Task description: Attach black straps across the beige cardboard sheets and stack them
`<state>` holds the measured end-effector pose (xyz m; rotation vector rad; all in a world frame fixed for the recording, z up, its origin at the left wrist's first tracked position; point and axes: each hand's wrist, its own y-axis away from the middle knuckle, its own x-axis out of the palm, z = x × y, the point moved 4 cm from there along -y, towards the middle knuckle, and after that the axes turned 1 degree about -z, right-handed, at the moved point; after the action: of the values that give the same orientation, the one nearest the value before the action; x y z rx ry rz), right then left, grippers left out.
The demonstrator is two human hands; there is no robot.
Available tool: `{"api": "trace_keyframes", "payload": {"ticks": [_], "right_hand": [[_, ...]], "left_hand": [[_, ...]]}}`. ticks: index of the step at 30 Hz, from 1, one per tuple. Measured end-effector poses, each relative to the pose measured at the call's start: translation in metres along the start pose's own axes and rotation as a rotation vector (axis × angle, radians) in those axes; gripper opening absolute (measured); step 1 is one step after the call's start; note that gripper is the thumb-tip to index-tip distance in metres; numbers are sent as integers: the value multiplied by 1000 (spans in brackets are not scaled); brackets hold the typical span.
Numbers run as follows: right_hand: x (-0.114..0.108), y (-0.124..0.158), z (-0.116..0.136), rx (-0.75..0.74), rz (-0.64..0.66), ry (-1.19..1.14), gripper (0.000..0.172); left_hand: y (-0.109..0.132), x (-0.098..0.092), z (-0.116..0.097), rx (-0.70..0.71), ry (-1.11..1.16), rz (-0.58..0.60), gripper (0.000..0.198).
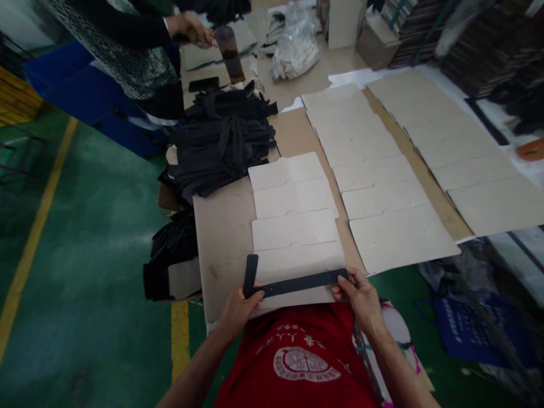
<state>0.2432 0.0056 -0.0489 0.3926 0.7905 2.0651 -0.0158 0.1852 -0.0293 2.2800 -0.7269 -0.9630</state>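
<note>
At far left, a co-worker stands beside a blue bin point(76, 96), one hand point(191, 28) at a clear cup point(232, 56); I cannot tell whether it grips. Next, bundles of black strips point(225, 141) lie heaped along the table's point(223, 226) left side, a placing that appears to keep them clear of the boards. My left hand point(240, 306) pinches the left end of a black strip point(297, 284), thumb on top, beside a short leg pointing away from me; fold or separate piece, I cannot tell. The strip spans the nearest board in the left column of pale boards point(293, 198), whose overlapping presumably saves room. My right hand point(361, 294) pinches the opposite end, thumb uppermost; the two-ended hold seemingly keeps the strip straight. Contact between strip and board is not determinable. Further right, a middle column point(374, 187) and a right column point(459, 136) overlap likewise.
</note>
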Motion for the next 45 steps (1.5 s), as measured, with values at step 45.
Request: {"api": "trace_keyframes", "payload": {"ticks": [45], "right_hand": [[-8, -26, 8, -265, -233, 713, 41]], "left_hand": [[-25, 13, 19, 19, -117, -141, 38]]}}
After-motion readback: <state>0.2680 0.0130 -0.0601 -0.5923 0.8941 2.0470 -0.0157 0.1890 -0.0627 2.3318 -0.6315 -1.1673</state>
